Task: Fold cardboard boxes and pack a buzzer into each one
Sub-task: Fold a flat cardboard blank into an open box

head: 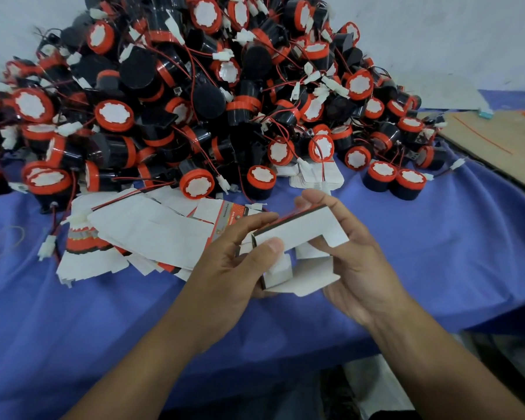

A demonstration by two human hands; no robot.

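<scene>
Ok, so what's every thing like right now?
box: half folded, flaps open, held in both hands
left hand: grips box
right hand: grips box
flat boxes: unfolded, piled on cloth
buzzers: heaped, unpacked

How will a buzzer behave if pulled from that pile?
Probably snags: red and black leads with white connectors cross between neighbours in the pile, so others may drag along. Bodies look cylindrical, so one on its side likely rolls on the blue cloth; set on end, like the two buzzers at right, it should sit steady.
</scene>
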